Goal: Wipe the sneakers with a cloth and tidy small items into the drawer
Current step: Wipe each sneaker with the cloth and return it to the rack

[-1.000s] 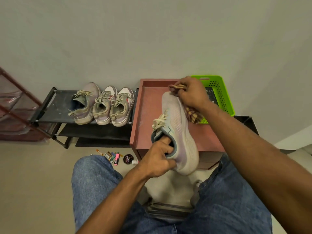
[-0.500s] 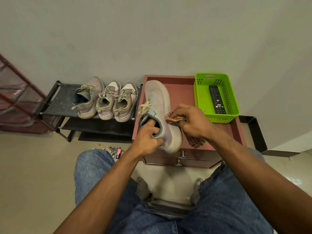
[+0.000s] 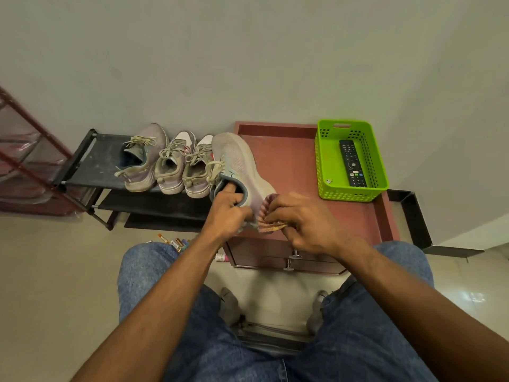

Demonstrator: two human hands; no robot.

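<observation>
A pale grey-lilac sneaker [image 3: 239, 164] lies across the left edge of the red-brown drawer cabinet's top [image 3: 289, 161], toe toward the wall. My left hand [image 3: 227, 213] grips it at the heel opening, fingers inside the collar. My right hand [image 3: 300, 220] holds a striped cloth [image 3: 265, 216] bunched against the sneaker's heel side. Three more sneakers [image 3: 170, 164] stand side by side on the black shoe rack [image 3: 91, 164] to the left. Small pens and markers [image 3: 173, 241] lie on the floor beside my left knee. The cabinet's drawer front [image 3: 275, 255] with metal knobs is shut.
A green plastic basket [image 3: 325, 166] holding a black remote [image 3: 352, 164] sits on the cabinet's right side. A small white bottle [image 3: 221, 257] lies on the floor by the cabinet. A red frame with clear covers [image 3: 24, 166] stands far left. A black frame [image 3: 413, 219] is at right.
The sneaker has moved left and away, from over the cabinet's middle to its left edge beside the rack. My right hand with the cloth slid from the toe down to the heel.
</observation>
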